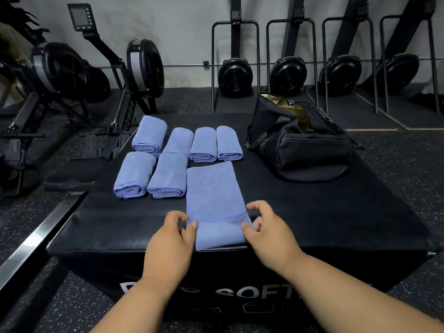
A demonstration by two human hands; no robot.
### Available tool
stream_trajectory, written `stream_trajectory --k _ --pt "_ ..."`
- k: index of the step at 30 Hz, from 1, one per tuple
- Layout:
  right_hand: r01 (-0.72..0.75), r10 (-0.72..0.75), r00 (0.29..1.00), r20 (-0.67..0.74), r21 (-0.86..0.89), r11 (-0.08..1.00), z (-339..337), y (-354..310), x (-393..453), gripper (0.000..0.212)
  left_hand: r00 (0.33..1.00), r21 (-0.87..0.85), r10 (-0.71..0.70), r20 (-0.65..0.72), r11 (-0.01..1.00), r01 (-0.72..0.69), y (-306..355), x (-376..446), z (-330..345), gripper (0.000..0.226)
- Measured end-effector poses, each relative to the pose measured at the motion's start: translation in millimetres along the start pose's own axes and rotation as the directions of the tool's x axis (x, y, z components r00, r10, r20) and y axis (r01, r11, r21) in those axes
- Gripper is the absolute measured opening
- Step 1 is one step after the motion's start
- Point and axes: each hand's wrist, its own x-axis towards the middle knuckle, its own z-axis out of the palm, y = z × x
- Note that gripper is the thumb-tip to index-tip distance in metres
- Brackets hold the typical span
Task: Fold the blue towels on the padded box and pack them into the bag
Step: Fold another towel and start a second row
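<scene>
Seven blue towels lie on the black padded box [312, 212]: six folded bundles [182, 150] at the back left, one half-folded towel [213, 200] at the near edge. The left hand [173, 239] and right hand [266, 231] pinch its near corners at the doubled hem. It looks soft, light and limp, best held by corners. An open black bag [300, 145] sits well right; its inside is hard to see.

left hand [171, 239], right hand [269, 230] pinch towel [213, 200] corners | six folded towels [165, 152] | bag [298, 140] open
</scene>
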Motion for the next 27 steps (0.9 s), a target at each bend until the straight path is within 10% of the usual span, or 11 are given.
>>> stream_trajectory --k 8,13,20,27 --pt "0.244 -0.265 0.961 -0.077 -0.211 0.947 6.5 18.7 -0.4 0.018 0.882 0.202 0.46 0.099 0.859 -0.471 -27.7 -1.9 -6.9 0.025" --pt "0.45 -0.416 0.893 0.173 -0.394 0.802 -0.9 28.9 -2.8 0.047 0.838 0.266 0.393 0.379 0.821 -0.505 -39.4 -2.3 -5.9 0.074" --pt "0.391 -0.314 0.918 0.242 -0.419 0.82 -4.3 28.9 1.4 0.077 0.877 0.185 0.419 0.234 0.867 -0.463 -38.9 5.3 -4.3 0.042" --pt "0.41 -0.373 0.911 0.174 -0.306 0.859 -13.8 21.9 -14.6 0.031 0.863 0.11 0.424 0.275 0.878 -0.466 -25.4 -19.1 -29.1 0.018"
